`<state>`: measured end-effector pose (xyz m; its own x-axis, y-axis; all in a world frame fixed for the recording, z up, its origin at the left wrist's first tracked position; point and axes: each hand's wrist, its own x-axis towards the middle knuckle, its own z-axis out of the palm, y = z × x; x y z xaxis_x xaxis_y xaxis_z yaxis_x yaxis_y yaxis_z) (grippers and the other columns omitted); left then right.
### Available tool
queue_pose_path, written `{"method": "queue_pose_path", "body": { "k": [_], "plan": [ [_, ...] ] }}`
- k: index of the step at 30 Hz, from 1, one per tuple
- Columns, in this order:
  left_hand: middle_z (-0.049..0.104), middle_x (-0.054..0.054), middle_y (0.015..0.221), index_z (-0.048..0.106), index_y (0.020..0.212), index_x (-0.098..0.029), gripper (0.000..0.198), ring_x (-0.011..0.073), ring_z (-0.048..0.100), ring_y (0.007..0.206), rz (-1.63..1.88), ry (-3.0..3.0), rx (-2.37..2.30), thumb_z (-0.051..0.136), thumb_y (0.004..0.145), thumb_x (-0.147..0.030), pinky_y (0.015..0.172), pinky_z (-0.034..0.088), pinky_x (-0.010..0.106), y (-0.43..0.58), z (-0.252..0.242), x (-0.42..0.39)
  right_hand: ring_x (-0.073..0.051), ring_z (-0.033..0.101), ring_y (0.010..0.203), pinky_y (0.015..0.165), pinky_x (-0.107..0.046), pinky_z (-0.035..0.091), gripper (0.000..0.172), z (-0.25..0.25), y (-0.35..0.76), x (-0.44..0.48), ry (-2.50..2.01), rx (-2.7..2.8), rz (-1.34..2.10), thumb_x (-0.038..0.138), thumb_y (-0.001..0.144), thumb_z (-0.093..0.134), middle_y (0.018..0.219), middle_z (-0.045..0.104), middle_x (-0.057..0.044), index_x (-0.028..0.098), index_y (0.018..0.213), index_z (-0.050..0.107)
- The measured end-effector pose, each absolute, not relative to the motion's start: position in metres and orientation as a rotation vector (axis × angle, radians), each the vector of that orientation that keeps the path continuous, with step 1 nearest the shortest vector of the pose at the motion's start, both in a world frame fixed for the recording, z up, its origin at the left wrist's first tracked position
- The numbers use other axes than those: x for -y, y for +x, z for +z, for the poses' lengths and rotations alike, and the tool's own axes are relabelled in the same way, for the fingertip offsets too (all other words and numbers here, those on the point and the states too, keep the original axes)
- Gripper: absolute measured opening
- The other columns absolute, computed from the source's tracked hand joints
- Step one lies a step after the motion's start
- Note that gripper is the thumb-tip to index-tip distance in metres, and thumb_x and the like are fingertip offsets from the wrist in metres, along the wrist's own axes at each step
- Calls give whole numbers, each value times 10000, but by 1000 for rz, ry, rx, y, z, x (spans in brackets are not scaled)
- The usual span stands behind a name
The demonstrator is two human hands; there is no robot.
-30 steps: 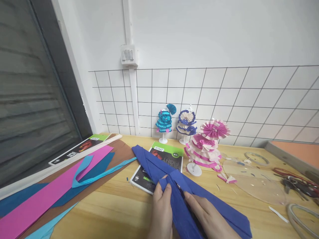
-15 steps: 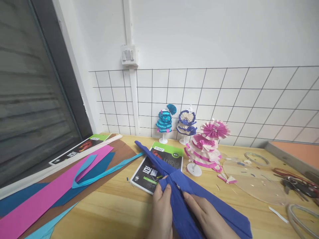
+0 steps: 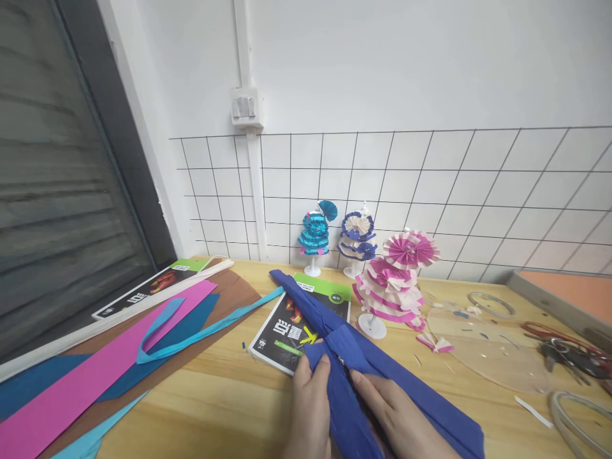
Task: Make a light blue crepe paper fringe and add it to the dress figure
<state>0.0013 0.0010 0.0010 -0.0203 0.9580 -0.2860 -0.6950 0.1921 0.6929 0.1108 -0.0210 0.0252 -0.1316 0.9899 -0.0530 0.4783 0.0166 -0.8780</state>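
Observation:
A long strip of dark blue crepe paper runs diagonally across the wooden table, from beside the paper figures down to the bottom right. My left hand pinches a folded part of it near its middle, thumb on top. Just to the right, my right hand presses on the same strip with fingers curled around its edge. The paper's far end lies over a green and black booklet.
Pink, blue and light blue paper sheets lie on a brown board at the left. Three small paper dress figures stand near the wire grid wall. Clear plastic templates, tape rings and scissors sit at the right.
The blue paper's far end has narrowed and swung right, uncovering more of the booklet. Both hands stay in nearly the same place.

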Motion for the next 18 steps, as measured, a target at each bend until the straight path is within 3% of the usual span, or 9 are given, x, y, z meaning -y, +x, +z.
{"method": "queue_pose_path", "body": {
  "k": [3,7,14,18],
  "plan": [
    [714,59,818,590,886,-163,163,227,650,856,1375,445,-822,598,723,-159,765,485,305,2,0,0,-116,440,287,392,-201,373,487,24,109,21,-1544,1659,1103,529,865,301,305,445,84,179,619,535],
    [708,63,850,577,934,-161,193,224,646,863,1362,450,-833,583,741,-163,757,486,297,1,-4,-1,-101,383,259,338,-198,314,485,28,107,22,-1557,1633,1119,556,847,304,308,424,92,189,613,520],
    [704,67,905,529,1013,-174,252,222,633,916,1363,401,-827,563,764,-151,776,487,294,2,1,0,-117,437,339,481,-214,396,461,34,107,22,-1527,1661,1114,511,875,288,332,434,83,212,556,433],
    [704,71,939,528,1044,-181,306,229,613,972,1352,364,-840,591,746,-149,785,487,286,3,3,1,-113,441,336,498,-218,402,460,35,108,23,-1533,1668,1103,478,891,275,343,438,84,195,592,482]
  ]
}}
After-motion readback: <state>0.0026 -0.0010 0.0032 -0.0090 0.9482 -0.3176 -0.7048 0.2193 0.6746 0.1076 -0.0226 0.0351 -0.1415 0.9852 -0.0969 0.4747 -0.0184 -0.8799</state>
